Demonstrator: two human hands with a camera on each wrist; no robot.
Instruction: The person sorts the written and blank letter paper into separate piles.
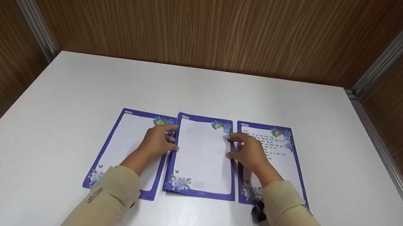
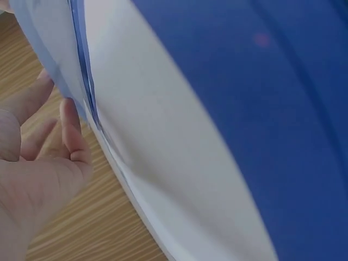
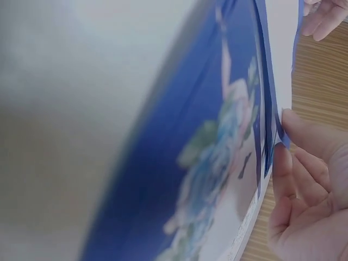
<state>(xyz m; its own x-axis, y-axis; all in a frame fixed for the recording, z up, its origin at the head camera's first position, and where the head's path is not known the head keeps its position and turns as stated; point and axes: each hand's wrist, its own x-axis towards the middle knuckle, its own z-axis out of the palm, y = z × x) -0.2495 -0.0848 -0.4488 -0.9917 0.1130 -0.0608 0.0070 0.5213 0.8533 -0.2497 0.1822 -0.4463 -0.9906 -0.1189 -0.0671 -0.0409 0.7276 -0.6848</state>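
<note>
Three sheets of letter paper with purple-blue borders and blue flowers lie side by side. The middle sheet (image 1: 200,154) has a blank white centre, and a second edge shows along its lower left. My left hand (image 1: 158,138) holds its left edge, reaching over the left sheet (image 1: 119,140). At the opposite edge, my right hand (image 1: 252,154) pinches the middle sheet between thumb and fingers, as the right wrist view shows at the right hand (image 3: 312,185). Beneath my right forearm lies the right sheet (image 1: 289,173), which bears lines of writing near its top.
A white table (image 1: 197,91) carries the sheets. Wood-grain panels (image 1: 217,17) rise behind it and at both sides. Something small and black (image 1: 259,212) shows beneath the right sleeve cuff.
</note>
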